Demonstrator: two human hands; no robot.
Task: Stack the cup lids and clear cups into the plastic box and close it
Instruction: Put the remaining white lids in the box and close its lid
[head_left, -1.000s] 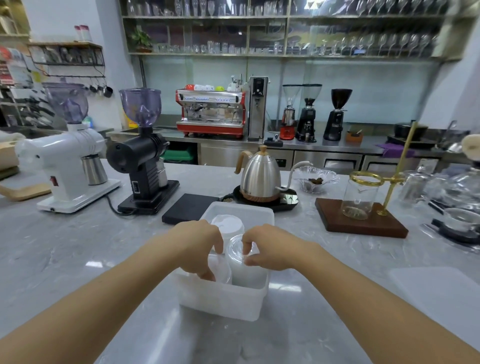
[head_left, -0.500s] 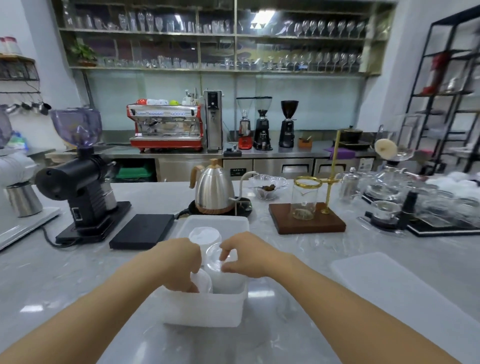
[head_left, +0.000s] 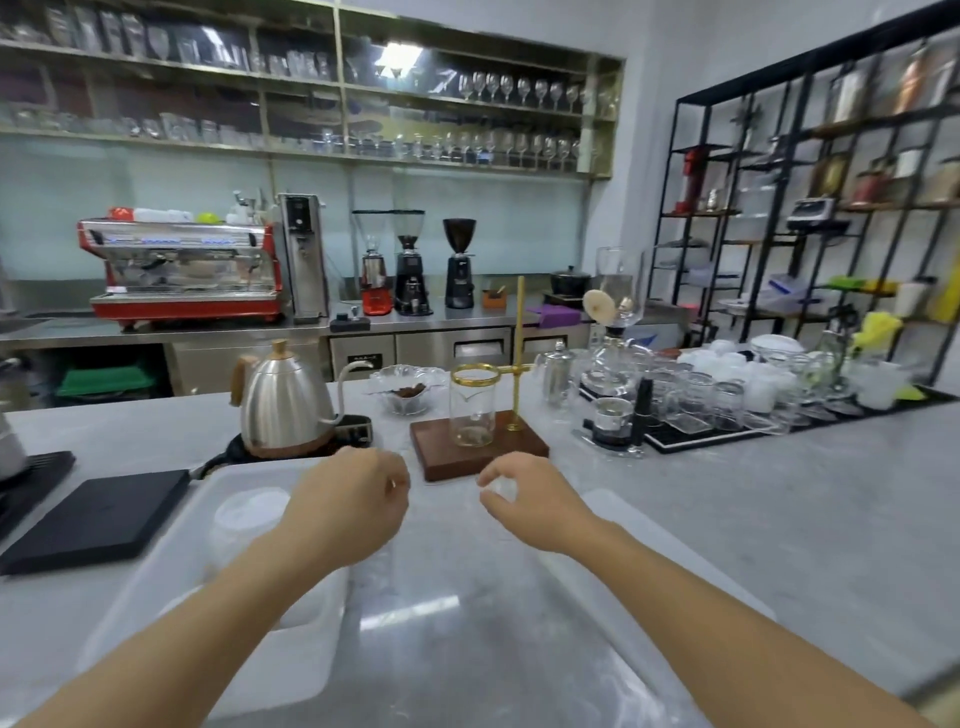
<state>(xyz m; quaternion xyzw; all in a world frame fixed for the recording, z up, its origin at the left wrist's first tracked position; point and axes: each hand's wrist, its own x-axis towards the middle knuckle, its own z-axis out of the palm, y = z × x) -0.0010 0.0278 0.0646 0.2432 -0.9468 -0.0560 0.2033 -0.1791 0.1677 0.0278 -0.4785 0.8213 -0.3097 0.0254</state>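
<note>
Head view: left hand (head_left: 347, 506) and right hand (head_left: 530, 499), both loosely curled and apparently holding nothing, hover right of the open translucent white plastic box (head_left: 156, 582). A white cup lid stack (head_left: 249, 512) sits inside; clear cups are too blurred to confirm. The flat translucent box lid (head_left: 649, 561) lies farther right; grasp both its edges and lower squarely

Two hands (head_left: 353, 506) (head_left: 530, 501), one plastic box (head_left: 171, 561), one kettle (head_left: 285, 400), three grinders (head_left: 408, 262)
</note>
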